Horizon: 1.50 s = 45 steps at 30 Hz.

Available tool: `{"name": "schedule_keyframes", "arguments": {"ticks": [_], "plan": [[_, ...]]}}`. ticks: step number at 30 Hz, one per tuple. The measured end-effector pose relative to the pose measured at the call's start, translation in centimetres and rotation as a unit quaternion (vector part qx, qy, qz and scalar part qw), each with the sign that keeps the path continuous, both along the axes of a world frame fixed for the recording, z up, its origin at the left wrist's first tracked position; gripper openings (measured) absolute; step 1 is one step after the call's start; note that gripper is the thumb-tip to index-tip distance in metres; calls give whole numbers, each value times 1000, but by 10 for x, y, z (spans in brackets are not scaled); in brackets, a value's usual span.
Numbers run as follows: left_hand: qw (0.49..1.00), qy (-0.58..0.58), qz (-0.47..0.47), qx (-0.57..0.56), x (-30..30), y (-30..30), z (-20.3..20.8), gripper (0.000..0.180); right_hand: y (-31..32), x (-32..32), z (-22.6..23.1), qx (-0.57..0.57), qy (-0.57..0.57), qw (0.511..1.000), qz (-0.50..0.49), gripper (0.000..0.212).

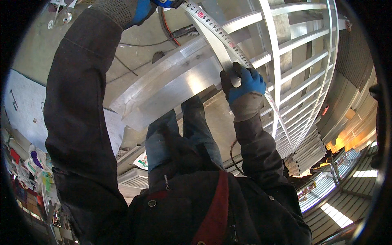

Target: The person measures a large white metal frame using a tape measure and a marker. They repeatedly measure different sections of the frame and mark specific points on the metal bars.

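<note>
At the top edge, my left hand (141,11) in a blue and grey glove is closed round the blue case of a tape measure (165,3), partly cut off by the picture's edge. Its white blade (216,30) stretches down to the right, along a flat metal bar (210,43). My right hand (247,87), in a similar glove with dark fingertips, closes on the blade by the bar's near end. Past this hand, the blade's free part hangs over a silvery metal frame (273,57) with several parallel rungs. My fingers partly hide the bar's end.
A wide, shiny metal beam (171,81) lies across in front of my legs. Cables (167,30) trail over the concrete floor beyond it. To the left is a pale sheet (26,108), with a heap of assorted items (38,165) nearby. Long stacked metal pieces (347,110) lie right.
</note>
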<state>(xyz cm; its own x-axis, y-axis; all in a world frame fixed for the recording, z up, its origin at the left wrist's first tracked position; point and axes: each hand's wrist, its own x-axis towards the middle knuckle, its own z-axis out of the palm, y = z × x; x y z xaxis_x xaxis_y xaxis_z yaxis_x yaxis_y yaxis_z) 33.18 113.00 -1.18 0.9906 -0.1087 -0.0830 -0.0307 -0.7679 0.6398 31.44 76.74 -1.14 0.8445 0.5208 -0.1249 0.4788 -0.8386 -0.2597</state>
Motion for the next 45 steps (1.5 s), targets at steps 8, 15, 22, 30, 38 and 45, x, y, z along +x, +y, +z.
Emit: {"name": "schedule_keyframes", "arguments": {"ticks": [8,15,22,30,38,45], "plan": [[1000,7,-1,-1,1,5,-3,44,-2,0,-4,5,-5,1000,14,37],[1000,-6,4,-5,-1,4,2,42,0,2,-1,6,12,1000,11,36],[1000,-9,28,8,-1,2,-1,39,2,0,-2,27,9,1000,-1,40],[999,-25,22,6,-3,5,-5,39,0,-1,-3,15,18,1000,-10,41],[1000,6,25,5,1,9,-7,39,0,-1,-3,1,10,1000,0,40],[999,16,33,40,-1,5,13,35,2,-1,1,5,48,999,-6,42]]}}
